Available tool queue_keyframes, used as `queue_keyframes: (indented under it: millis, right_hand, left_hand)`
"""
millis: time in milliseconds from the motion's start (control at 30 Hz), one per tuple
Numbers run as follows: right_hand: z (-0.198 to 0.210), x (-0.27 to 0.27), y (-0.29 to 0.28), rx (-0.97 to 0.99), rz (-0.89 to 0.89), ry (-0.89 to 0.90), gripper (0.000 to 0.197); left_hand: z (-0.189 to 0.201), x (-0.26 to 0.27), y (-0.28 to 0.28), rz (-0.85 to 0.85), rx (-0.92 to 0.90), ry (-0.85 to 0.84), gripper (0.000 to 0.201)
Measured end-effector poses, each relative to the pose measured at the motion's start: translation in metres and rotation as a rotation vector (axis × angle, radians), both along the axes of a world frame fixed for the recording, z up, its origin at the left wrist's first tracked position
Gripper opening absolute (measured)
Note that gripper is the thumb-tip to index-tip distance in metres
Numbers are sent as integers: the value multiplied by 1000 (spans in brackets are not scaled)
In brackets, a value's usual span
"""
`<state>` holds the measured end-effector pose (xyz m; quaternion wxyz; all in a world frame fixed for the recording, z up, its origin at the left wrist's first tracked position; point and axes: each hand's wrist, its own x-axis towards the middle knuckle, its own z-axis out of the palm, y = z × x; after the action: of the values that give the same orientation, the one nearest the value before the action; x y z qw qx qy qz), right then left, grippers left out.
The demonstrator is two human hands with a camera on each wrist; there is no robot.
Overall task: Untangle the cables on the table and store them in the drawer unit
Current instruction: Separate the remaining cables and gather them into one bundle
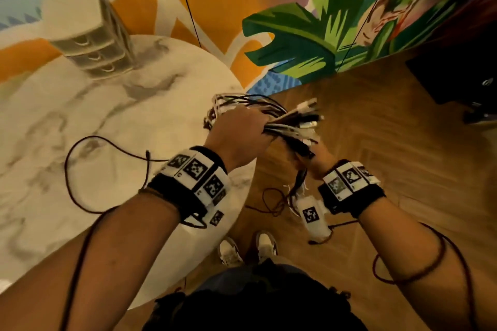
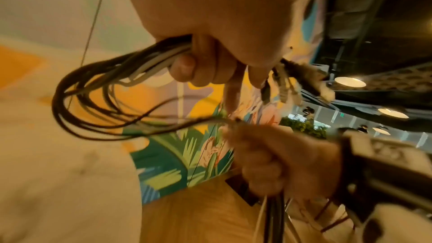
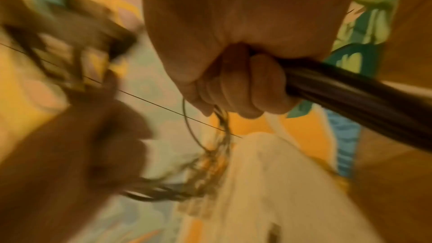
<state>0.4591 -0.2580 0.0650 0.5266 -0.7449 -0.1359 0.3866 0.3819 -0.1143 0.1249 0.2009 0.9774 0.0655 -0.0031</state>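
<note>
A bundle of black and white cables (image 1: 293,122) is held in the air past the table's right edge, plug ends fanned to the right. My left hand (image 1: 242,129) grips the bundle's middle, fingers (image 2: 187,66) curled round it, and the loops (image 2: 93,90) hang out to the left. My right hand (image 1: 320,158) sits just below and right, its fingers (image 3: 247,84) wrapped round dark cable strands (image 3: 350,90); loose ends (image 1: 298,185) dangle beneath it. The beige drawer unit (image 1: 88,32) stands on the far left of the round marble table (image 1: 80,121), its drawers closed.
A thin dark cord (image 1: 72,169) loops over the table beside my left wrist. Wooden floor (image 1: 376,142) lies to the right, with a black object (image 1: 457,80) at its far right. My shoes (image 1: 247,247) stand by the table edge. A painted wall is behind.
</note>
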Motion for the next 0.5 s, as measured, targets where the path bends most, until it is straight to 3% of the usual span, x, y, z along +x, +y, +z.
queue_keyframes:
  millis: [100, 200, 267, 367, 500]
  right_hand:
    - [33, 0, 11, 114, 86, -150, 18]
    - [42, 3, 16, 172, 114, -187, 26]
    - [47, 2, 15, 185, 144, -209, 25]
    - [36, -2, 7, 182, 106, -166, 25]
    - [-34, -1, -16, -29, 35, -87, 34]
  left_hand:
    - [-5, 12, -5, 142, -258, 22, 30]
    - [7, 28, -15, 281, -576, 23, 31]
    - [12, 37, -21, 374, -673, 10, 32]
    - [19, 47, -25, 406, -677, -59, 28]
    - [54, 57, -14, 260, -502, -228, 25]
